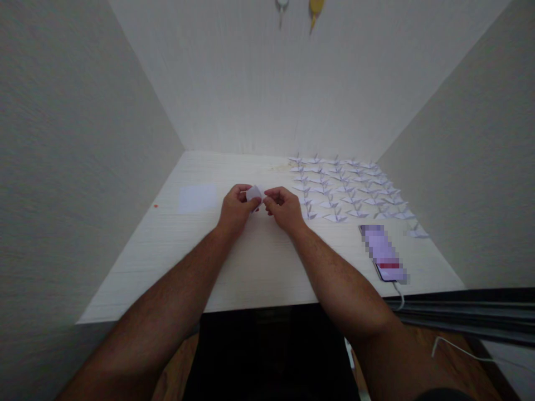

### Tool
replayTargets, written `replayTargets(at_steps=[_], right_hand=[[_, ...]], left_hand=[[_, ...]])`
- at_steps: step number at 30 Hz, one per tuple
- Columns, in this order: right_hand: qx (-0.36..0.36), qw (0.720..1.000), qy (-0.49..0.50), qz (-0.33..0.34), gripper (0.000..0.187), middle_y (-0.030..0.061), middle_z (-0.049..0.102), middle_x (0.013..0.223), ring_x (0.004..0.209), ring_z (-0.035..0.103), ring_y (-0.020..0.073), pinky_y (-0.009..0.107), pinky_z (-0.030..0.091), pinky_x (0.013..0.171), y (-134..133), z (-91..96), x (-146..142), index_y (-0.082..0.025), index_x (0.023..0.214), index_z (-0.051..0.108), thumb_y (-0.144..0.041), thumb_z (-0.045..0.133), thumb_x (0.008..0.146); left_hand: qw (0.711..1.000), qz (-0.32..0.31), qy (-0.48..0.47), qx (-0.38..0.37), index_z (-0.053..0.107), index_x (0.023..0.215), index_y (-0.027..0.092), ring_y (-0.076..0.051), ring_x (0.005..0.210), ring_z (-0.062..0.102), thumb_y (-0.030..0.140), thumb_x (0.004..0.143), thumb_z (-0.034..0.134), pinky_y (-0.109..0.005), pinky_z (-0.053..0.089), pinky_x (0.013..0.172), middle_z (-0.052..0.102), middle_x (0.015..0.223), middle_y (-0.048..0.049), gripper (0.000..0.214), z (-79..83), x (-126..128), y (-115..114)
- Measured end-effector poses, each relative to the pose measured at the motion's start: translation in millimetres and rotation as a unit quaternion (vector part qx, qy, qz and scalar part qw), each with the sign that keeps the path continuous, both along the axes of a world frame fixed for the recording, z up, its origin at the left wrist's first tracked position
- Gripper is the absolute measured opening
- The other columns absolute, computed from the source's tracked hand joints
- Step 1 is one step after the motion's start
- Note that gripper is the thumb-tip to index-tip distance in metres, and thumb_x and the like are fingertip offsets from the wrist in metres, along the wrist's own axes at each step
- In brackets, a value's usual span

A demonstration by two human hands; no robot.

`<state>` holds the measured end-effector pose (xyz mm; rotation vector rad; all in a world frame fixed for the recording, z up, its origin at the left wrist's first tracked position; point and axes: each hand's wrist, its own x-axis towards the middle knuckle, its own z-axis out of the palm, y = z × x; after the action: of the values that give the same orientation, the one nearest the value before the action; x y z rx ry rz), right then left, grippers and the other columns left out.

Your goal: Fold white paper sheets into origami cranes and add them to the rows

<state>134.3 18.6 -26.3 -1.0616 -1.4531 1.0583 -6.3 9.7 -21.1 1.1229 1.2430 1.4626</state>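
- At the near edge of the surface (259, 273), toward the right corner: one phone (380, 250), screen lit but pixelated; one white cable (401, 298) runs from its near end over the edge.
- Near the right edge, a little beyond the phone: one lone crane (418, 234), apart from the others.
- Mid-surface, left of centre between near and far edges: two hands. Left hand (237, 207) pinches one folded paper (253, 193), thumb in front, fingers behind. Right hand (285, 207) has fingers curled, tips right beside the paper's right side; cannot tell whether they grasp it.
- Handling, by judgement: paper very light, thin, limp when flat, stiffer along folds; not slippery, but easily creased or torn. Best held by a light pinch on the folded layers, close to a crease.
- Toward the left edge: one white sheet (197, 199) lying flat, or a thin pile; cannot tell. One red spot (156, 206) beside that edge.
- From mid-surface to the far right corner: block of white cranes (350, 190), roughly five columns by six rows, so about thirty; small and crowded, count uncertain.
- Beyond the far edge, high on the wall (234, 83): two hooks (316, 6), one yellow, one pale.
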Motion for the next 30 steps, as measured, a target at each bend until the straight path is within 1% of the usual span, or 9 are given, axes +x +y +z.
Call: replayTargets(at_steps=[2,4,7,10,15,20,24,28,30], right_hand=[[-0.024,0.999,0.036,0.023,0.020,-0.0033,0.063,0.066,0.060,0.062,0.0116,0.023,0.052,0.051,-0.9,2.4,-1.0,-0.021,0.091,0.061,-0.032,0.065,0.076],[-0.046,0.996,0.057,0.043,0.020,-0.0029,0.065,0.067,0.059,0.063,0.0117,0.023,0.052,0.049,-2.0,5.2,-1.9,-0.020,0.089,0.059,-0.032,0.066,0.075],[-0.068,0.994,0.062,0.057,0.020,-0.0023,0.064,0.067,0.059,0.062,0.0110,0.021,0.052,0.046,-3.0,8.0,-2.3,-0.020,0.086,0.058,-0.033,0.067,0.075],[-0.064,0.995,0.051,0.062,0.019,-0.0033,0.063,0.066,0.058,0.060,0.0097,0.021,0.052,0.047,-3.1,8.4,-1.3,-0.020,0.085,0.059,-0.033,0.067,0.075],[-0.042,0.994,0.061,0.086,0.020,-0.0037,0.063,0.067,0.057,0.058,0.0095,0.023,0.053,0.050,-4.3,9.0,1.1,-0.020,0.084,0.060,-0.034,0.069,0.073],[-0.042,0.992,0.063,0.098,0.022,-0.0024,0.064,0.067,0.055,0.057,0.0100,0.025,0.052,0.052,-5.0,11.4,2.8,-0.019,0.082,0.062,-0.038,0.070,0.074],[-0.033,0.992,0.067,0.098,0.025,-0.0018,0.065,0.068,0.055,0.057,0.0095,0.024,0.051,0.051,-4.1,10.3,3.1,-0.018,0.081,0.063,-0.039,0.073,0.071],[-0.006,0.996,0.045,0.079,0.026,-0.0010,0.065,0.068,0.054,0.056,0.0094,0.024,0.049,0.050,-4.6,10.1,3.6,-0.018,0.081,0.065,-0.040,0.073,0.071],[0.009,0.998,0.028,0.062,0.025,-0.0008,0.066,0.069,0.054,0.056,0.0091,0.023,0.048,0.051,-5.2,11.1,4.3,-0.018,0.080,0.065,-0.040,0.073,0.072]], left_hand=[[1.000,-0.001,-0.012,0.004,0.058,0.098,0.018,-0.012,0.061,0.061,0.024,0.060,0.074,-0.027,0.052,0.059,0.067,0.077,-0.0013,0.042,-1.8,-0.9,0.8],[1.000,-0.016,-0.024,0.008,0.060,0.098,0.018,-0.013,0.064,0.061,0.026,0.062,0.073,-0.028,0.051,0.060,0.067,0.079,-0.0018,0.039,-3.3,-1.5,1.4],[0.999,-0.032,-0.037,0.012,0.060,0.086,0.018,-0.011,0.061,0.058,0.027,0.065,0.072,-0.026,0.048,0.060,0.063,0.072,0.0008,0.026,-3.2,-1.8,1.5],[0.997,-0.034,-0.067,0.020,0.057,0.077,0.018,-0.009,0.058,0.054,0.023,0.063,0.073,-0.024,0.045,0.057,0.059,0.066,0.0031,0.022,-0.2,-1.5,0.6],[0.994,-0.059,-0.093,0.019,0.061,0.076,0.018,-0.011,0.060,0.057,0.020,0.060,0.074,-0.025,0.045,0.058,0.062,0.066,0.0020,0.021,2.9,-1.8,-0.9],[0.994,-0.084,-0.067,0.022,0.065,0.075,0.017,-0.011,0.059,0.058,0.019,0.060,0.077,-0.026,0.046,0.060,0.064,0.066,0.0010,0.020,-1.7,-4.9,1.3],[0.996,-0.078,-0.025,0.032,0.069,0.078,0.016,-0.012,0.062,0.060,0.025,0.061,0.079,-0.028,0.048,0.063,0.068,0.070,-0.0007,0.022,-5.1,-8.1,3.1],[0.997,-0.073,0.007,0.033,0.074,0.090,0.015,-0.015,0.067,0.062,0.033,0.061,0.081,-0.031,0.050,0.068,0.072,0.077,-0.0040,0.034,-1.2,-10.5,0.7],[0.996,-0.075,0.027,0.032,0.075,0.093,0.015,-0.016,0.069,0.064,0.035,0.063,0.081,-0.032,0.050,0.069,0.073,0.079,-0.0049,0.036,3.1,-12.0,-1.4]])
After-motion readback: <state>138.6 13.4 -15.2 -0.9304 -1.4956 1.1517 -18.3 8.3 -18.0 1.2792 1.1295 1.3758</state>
